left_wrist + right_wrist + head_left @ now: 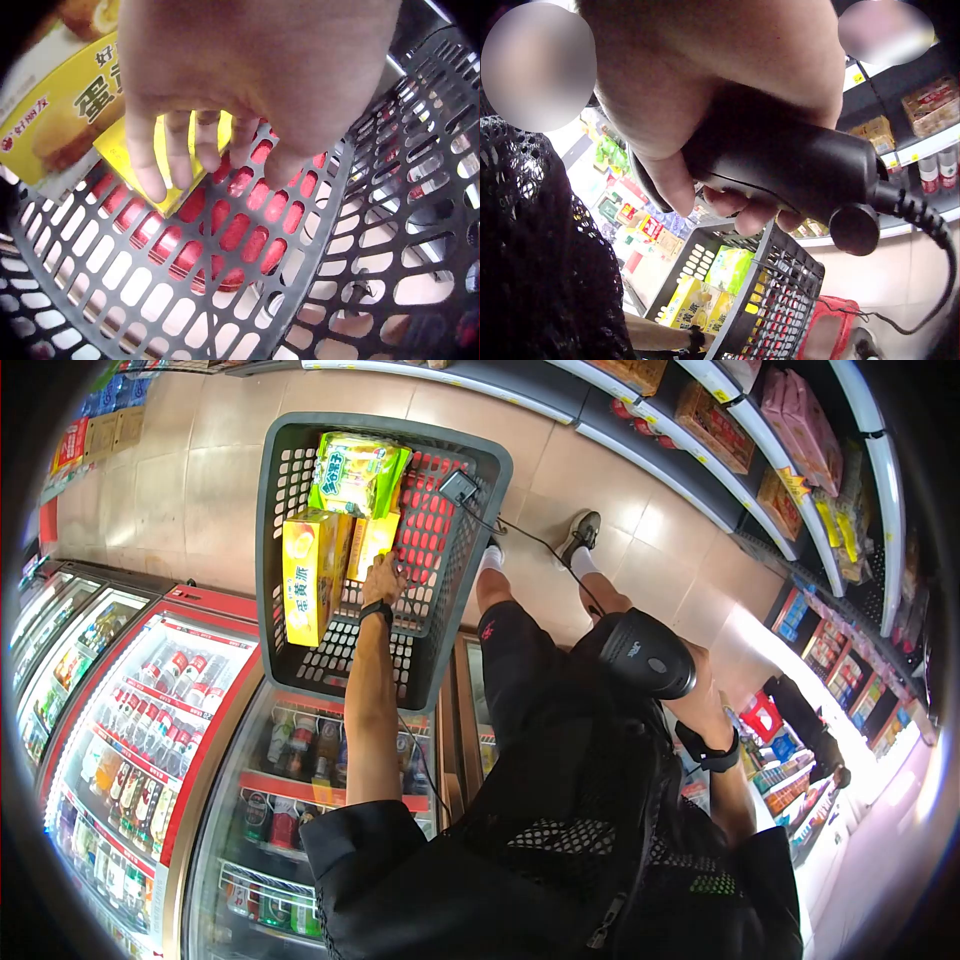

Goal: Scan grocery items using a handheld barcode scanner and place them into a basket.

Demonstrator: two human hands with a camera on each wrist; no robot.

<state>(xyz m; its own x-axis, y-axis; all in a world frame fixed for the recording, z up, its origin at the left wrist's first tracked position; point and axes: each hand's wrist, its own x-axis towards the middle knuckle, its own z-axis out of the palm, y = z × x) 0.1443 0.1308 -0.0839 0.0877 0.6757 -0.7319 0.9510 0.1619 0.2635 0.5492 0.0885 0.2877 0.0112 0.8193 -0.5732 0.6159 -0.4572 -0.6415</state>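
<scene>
My left hand (383,582) reaches into a dark grey shopping basket (505,470). Its fingers lie over the end of a small yellow box (120,154), and the thumb stands apart from it. Alongside is a larger yellow box of egg yolk pies (303,582), upright against the basket's side. A green and white snack packet (352,475) lies at the far end. In my right hand (727,67), beside my body, I grip a black handheld barcode scanner (645,655) by its handle, with the fingers wrapped round it.
The basket stands on a red stool (831,326). A scanner cable (922,300) runs towards a small black device (459,487) at the basket's rim. Glass-fronted drinks fridges (150,730) stand on the left, with stocked shelves (700,450) at upper right.
</scene>
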